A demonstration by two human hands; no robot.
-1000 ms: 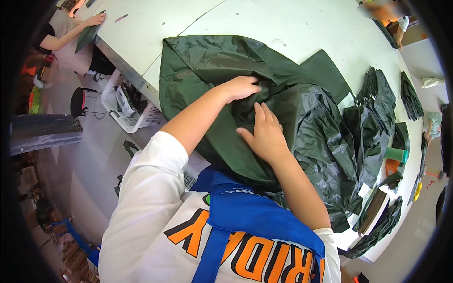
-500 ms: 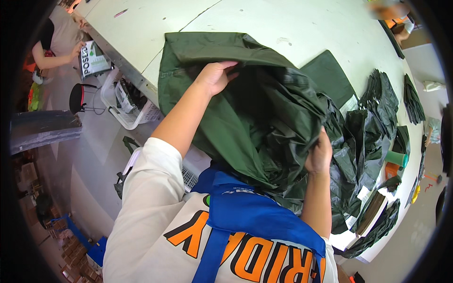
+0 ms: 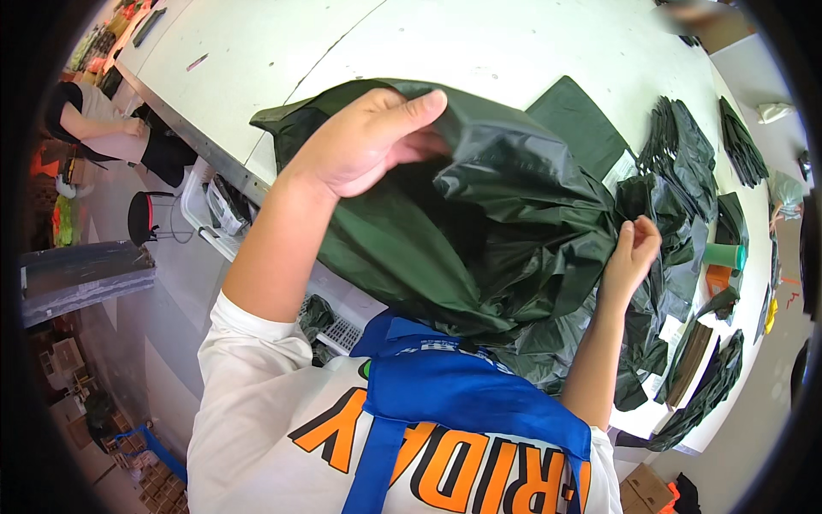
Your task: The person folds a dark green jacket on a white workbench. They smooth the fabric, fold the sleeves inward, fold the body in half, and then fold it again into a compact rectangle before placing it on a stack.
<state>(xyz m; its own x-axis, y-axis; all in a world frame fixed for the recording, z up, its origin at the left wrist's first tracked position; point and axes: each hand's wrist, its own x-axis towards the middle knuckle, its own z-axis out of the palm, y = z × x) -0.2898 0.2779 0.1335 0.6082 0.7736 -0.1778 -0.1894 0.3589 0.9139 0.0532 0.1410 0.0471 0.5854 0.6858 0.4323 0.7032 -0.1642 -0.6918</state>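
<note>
A dark green, glossy sheet [image 3: 398, 253], thin-looking and creased, billows between and below the fingers around a shadowed hollow. Spreading it seems the step in hand; moving it further would call for a sure hold at both edges. The left hand's [image 3: 364, 141] thumb stands apart from its curled fingers; the right hand's [image 3: 634, 253] fingertips nearly meet, whether pinching I cannot tell. Beyond both lies the white table [image 3: 471, 43].

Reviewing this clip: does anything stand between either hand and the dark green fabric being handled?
Nothing visible does. The left hand is at the upper part of the dark green fabric, the right hand by its right side. The green cylinder sits farther right, out of the way.
</note>
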